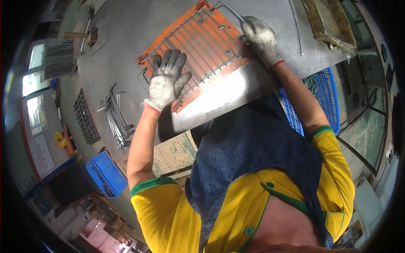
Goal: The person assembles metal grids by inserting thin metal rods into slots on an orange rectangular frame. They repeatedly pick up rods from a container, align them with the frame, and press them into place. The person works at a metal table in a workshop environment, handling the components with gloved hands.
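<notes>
**Both gloved hands on the orange jig**

The orange jig plate (202, 50) lies on the grey surface (135, 25), a wire grid (198, 46) on top. Left hand (166, 80) presses flat, fingers spread, at its near corner; right hand (261, 38) grips the grid's far edge. Loose wire pieces (118, 118) lie left of the plate.

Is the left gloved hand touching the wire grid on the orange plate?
Touching. The head view shows the left hand lying flat on the wire grid, its fingers spread across the wires over the orange plate, with no gap visible.

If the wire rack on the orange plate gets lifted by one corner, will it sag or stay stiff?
The wire rack looks welded from thin rods, so probably fairly stiff, maybe slightly springy. Likely light. It may snag on the orange plate pegs.
</notes>
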`<state>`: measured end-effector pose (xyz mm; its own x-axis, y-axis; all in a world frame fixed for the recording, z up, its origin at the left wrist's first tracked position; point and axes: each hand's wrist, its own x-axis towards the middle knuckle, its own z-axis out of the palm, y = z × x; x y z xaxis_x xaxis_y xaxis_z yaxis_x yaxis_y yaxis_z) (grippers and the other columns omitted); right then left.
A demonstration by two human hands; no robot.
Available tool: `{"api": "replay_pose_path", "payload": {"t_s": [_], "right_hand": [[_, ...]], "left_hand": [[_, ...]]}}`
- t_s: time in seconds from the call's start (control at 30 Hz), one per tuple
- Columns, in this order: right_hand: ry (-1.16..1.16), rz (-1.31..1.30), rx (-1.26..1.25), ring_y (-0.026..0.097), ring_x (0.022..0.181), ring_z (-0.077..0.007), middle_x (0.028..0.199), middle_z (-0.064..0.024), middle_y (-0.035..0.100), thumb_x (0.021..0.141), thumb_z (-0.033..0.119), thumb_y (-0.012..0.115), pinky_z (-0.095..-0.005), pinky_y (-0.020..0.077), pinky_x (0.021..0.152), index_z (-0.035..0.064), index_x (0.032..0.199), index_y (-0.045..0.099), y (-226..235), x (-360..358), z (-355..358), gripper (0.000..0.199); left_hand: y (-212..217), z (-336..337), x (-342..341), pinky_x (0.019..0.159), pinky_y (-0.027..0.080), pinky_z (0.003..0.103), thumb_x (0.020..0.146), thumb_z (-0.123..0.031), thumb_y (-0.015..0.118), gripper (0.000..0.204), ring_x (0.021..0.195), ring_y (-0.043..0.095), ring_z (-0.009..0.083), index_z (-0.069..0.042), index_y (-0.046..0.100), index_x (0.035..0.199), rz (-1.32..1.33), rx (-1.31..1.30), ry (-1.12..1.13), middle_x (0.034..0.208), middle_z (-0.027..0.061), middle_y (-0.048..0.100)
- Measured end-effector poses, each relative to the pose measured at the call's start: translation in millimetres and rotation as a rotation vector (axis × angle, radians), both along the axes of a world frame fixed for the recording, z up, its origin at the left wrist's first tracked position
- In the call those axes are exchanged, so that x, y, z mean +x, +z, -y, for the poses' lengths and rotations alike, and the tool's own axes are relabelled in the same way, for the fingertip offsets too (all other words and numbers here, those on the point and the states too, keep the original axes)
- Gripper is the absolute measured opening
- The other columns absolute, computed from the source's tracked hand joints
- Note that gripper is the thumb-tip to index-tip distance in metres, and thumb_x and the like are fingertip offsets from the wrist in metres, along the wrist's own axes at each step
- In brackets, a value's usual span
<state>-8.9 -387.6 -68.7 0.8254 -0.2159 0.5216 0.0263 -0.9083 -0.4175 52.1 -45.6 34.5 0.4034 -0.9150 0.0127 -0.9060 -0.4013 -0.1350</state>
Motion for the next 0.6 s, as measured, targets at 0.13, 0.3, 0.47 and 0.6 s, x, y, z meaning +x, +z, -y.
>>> {"api": "replay_pose_path", "payload": {"t_s": [0.13,0.3,0.47,0.6], "right_hand": [[-0.067,-0.179,0.314,0.067,0.104,-0.0289,0.113,-0.0148,0.068,0.097,0.04,0.051,-0.0433,0.0524,0.088,0.0101,0.123,0.063,18,-1,-2,0.041],[-0.011,-0.156,0.386,0.065,0.099,-0.0364,0.109,-0.0154,0.068,0.098,0.043,0.048,-0.0474,0.0504,0.088,0.0104,0.124,0.063,8,4,-1,0.043],[-0.025,-0.041,0.265,0.064,0.101,-0.0377,0.11,-0.0158,0.068,0.098,0.042,0.049,-0.0477,0.0495,0.088,0.0101,0.121,0.065,8,0,0,0.042],[-0.049,-0.088,0.297,0.065,0.099,-0.0363,0.107,-0.016,0.068,0.099,0.042,0.049,-0.0467,0.05,0.086,0.0091,0.119,0.065,16,-1,-3,0.042]], "left_hand": [[41,31,-12,0.12,0.019,0.053,0.096,-0.034,0.052,0.053,0.145,0.031,0.037,-0.007,0.049,0.141,-0.044,0.092,0.303,0.151,0.0192,0.042],[-11,35,8,0.121,0.015,0.054,0.099,-0.042,0.049,0.06,0.147,0.027,0.0369,-0.008,0.042,0.147,-0.001,-0.031,0.24,0.152,0.0194,0.04],[3,-9,3,0.119,0.02,0.055,0.097,-0.047,0.049,0.062,0.142,0.035,0.0376,-0.007,0.045,0.145,-0.115,-0.016,0.266,0.149,0.0197,0.043],[-14,-41,-1,0.115,0.026,0.054,0.096,-0.044,0.052,0.054,0.134,0.046,0.0362,-0.008,0.053,0.136,0.046,-0.107,0.251,0.14,0.0195,0.053]]}}
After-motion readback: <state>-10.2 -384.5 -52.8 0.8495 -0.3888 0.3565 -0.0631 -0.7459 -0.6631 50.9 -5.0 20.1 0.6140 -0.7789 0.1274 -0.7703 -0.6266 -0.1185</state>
